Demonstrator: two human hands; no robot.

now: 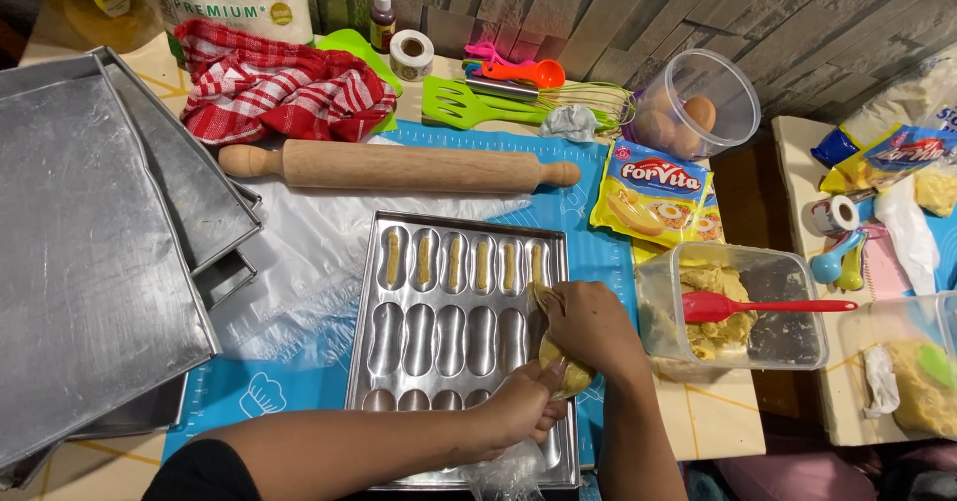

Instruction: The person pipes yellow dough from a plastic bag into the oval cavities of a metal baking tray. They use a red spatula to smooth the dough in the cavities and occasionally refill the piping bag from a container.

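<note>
Blue mat [598, 252] on table, stone wall behind. Your right hand [588, 324] grips dough-filled piping bag [560, 366] at frame centre-right, over finger mold tray [459, 302]; left hand [518, 409] pinches bag tail. Risk: uneven squeeze overfills cavity, dough smears onto ridges, or bag bursts at tail.

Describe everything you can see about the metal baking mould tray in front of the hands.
The metal mould tray is a shiny silver rectangle with rows of long, finger-shaped hollows. It lies flat on a blue mat. The top row holds thin strips of pale yellow dough; the rows below look empty. The right hand and the left hand squeeze a piping bag over its right edge. A clear plastic sheet lies beside its left side.
</note>
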